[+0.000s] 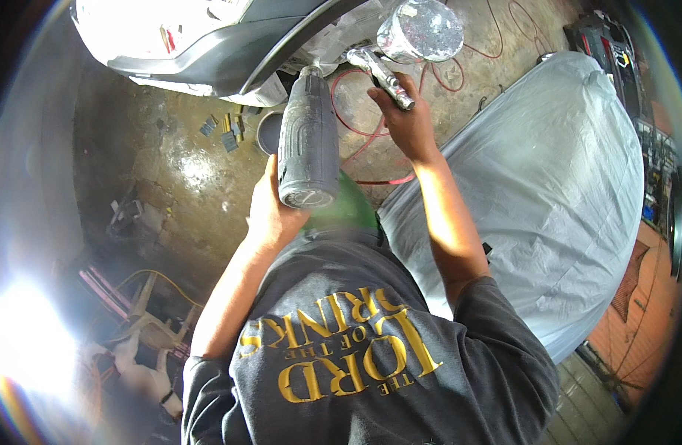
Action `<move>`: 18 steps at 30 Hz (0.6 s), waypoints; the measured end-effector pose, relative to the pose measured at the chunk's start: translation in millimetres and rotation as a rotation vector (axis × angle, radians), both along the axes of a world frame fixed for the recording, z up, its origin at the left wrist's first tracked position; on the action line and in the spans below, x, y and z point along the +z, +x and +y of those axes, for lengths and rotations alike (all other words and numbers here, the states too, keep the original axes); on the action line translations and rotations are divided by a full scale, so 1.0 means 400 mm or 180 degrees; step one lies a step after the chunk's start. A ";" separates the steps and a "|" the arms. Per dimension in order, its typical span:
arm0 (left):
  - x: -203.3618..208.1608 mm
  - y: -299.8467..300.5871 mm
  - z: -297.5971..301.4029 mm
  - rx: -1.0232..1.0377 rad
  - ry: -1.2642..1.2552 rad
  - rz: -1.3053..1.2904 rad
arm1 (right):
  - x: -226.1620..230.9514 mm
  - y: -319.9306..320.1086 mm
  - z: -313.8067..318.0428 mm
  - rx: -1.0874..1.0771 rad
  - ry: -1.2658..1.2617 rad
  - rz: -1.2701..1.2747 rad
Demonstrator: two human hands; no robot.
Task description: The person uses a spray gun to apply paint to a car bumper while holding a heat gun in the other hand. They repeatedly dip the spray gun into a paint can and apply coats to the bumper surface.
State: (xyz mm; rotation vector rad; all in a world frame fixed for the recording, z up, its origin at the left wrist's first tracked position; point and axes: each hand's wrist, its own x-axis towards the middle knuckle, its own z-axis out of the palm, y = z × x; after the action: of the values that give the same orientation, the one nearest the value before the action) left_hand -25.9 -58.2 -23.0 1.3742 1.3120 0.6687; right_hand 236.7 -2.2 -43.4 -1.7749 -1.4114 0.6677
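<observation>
My left hand (274, 211) is closed round a dark grey heat gun (309, 137); the body of the gun hides most of the fingers. Its nozzle points away from me, near the curved dark edge of a car bumper (207, 59). In my right hand (409, 122) is a silver metal tool (380, 76), gripped at its near end. Its exact kind I cannot make out. The tool's far end is close to a paint-smeared bucket (423, 31), and I cannot tell whether they touch.
A red hose (371, 133) loops over the concrete floor. Beneath the bumper lie several small dark and yellow pieces (230, 133), beside a round grey container (269, 132). Silvery sheeting (526, 193) covers a large object at right. A cluttered stand (148, 319) is at lower left.
</observation>
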 end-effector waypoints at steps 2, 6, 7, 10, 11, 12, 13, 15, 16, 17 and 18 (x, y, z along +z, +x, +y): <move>0.009 0.015 -0.010 0.0021 -0.0112 -0.0083 | -0.014 0.007 0.002 0.0035 -0.0034 -0.0032; -0.039 0.051 -0.050 0.0206 -0.0004 0.0140 | -0.063 0.044 0.025 0.0195 0.0010 -0.0038; -0.049 0.064 -0.058 0.0264 0.0065 0.0219 | -0.070 0.053 0.033 0.0242 -0.0001 -0.0043; -0.019 0.104 -0.049 0.0490 -0.0182 -0.0066 | -0.060 0.058 0.058 0.0356 -0.0216 -0.0050; -0.010 0.119 -0.047 0.0516 -0.0288 -0.0147 | -0.058 0.068 0.062 0.0418 -0.0223 -0.0069; -0.012 0.133 -0.050 0.0575 -0.0227 -0.0174 | -0.057 0.079 0.065 0.0476 -0.0230 -0.0087; -0.016 0.146 -0.054 0.0631 -0.0167 -0.0200 | -0.057 0.089 0.067 0.0531 -0.0236 -0.0105; -0.022 0.166 -0.057 0.0686 -0.0091 -0.0163 | -0.059 0.115 0.076 0.0613 0.0062 -0.0369; -0.024 0.173 -0.055 0.0679 -0.0080 -0.0103 | -0.058 0.128 0.080 0.0648 0.0211 -0.0500; -0.025 0.179 -0.054 0.0671 -0.0066 -0.0048 | -0.053 0.137 0.083 0.0603 0.0198 -0.0417; -0.020 0.186 -0.052 0.0683 -0.0101 -0.0109 | -0.043 0.146 0.085 0.0557 0.0185 -0.0333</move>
State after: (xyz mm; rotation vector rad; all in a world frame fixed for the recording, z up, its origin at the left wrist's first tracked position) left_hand 48.7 -79.0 -31.1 1.2014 1.4492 0.8087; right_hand 295.1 31.8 -60.7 -1.6752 -1.6547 0.6248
